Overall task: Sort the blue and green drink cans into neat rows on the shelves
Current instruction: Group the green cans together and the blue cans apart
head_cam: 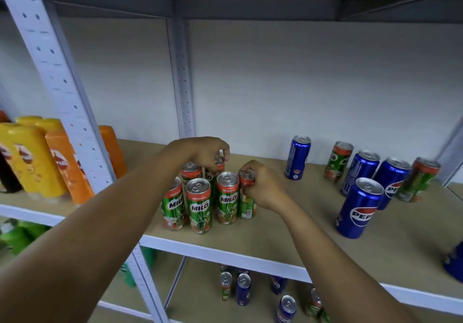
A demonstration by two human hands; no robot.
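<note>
Several green Milo cans [199,206] stand grouped at the middle of the wooden shelf [288,235]. My left hand [205,152] reaches over the group and grips the top of a back-row green can [220,160]. My right hand [263,187] is closed around the rightmost green can [246,207] of the group. To the right, several blue Pepsi cans [358,210] stand mixed with two green cans [337,161], loosely spread. One slim blue can [298,157] stands alone near the back.
Yellow and orange bottles [32,157] fill the neighbouring shelf bay on the left, past a white perforated upright [65,89]. On the lower shelf more blue and green cans [243,289] stand scattered. Green bottles [17,235] sit lower left. Another blue can [454,262] shows at the right edge.
</note>
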